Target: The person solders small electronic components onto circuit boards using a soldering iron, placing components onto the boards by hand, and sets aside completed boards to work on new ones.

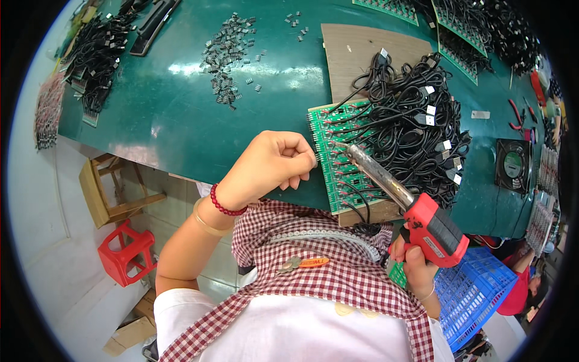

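Note:
My right hand [417, 270] grips the red and black handle of a soldering gun [435, 232]. Its long metal barrel slants up and left, and the thin tip is over a green circuit board panel [325, 158], by the wire joints; whether it touches them I cannot tell. My left hand [278, 161] is closed, thumb against the curled fingers, beside the panel's left edge with its row of pins. Anything it pinches is too small or hidden to see. Bundled black cables [416, 120] with white-tipped metal plugs spread right from the panel, joined to it by red and black wires.
The panel lies partly on a brown board [374, 45] on the green table [163, 114]. Small dark metallic pieces [228, 60] are heaped beyond my left hand. At right are red-handled pliers [515, 114] and a black fan [513, 166]; below stands a blue crate [473, 295].

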`<act>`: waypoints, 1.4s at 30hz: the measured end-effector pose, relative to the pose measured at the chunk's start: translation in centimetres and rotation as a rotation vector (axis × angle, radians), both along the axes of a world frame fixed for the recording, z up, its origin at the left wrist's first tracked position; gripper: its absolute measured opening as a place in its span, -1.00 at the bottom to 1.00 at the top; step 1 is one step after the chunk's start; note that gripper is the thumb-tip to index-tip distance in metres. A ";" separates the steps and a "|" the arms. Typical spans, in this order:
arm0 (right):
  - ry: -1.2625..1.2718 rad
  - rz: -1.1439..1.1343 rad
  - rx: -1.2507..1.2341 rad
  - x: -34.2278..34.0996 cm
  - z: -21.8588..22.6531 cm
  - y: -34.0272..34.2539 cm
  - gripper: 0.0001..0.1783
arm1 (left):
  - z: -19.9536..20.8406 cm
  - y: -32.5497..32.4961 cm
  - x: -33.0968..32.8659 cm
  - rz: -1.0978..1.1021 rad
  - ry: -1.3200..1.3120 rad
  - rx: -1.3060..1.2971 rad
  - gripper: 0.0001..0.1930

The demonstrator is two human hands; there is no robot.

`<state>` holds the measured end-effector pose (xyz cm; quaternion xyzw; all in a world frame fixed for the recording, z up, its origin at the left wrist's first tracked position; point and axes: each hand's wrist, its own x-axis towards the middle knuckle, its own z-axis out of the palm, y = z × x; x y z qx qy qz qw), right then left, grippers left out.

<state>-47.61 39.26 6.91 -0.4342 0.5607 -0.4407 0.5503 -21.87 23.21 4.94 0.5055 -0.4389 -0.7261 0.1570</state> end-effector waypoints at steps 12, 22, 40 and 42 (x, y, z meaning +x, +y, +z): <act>-0.099 -0.012 0.087 -0.4 -0.5 0.7 -0.70 | -0.5 -0.4 0.0 -0.044 0.056 0.042 -0.89; -0.014 -0.017 0.180 -0.5 -1.0 1.0 -0.79 | -0.8 -0.7 0.1 -0.053 0.089 0.069 -0.91; -0.036 -0.004 0.163 -0.5 -1.2 1.2 -0.85 | -0.8 -0.6 0.0 -0.070 0.079 0.040 -0.90; 0.012 -0.033 0.161 -0.5 -1.5 1.7 -0.83 | -0.8 -0.5 0.0 -0.069 0.083 0.034 -0.90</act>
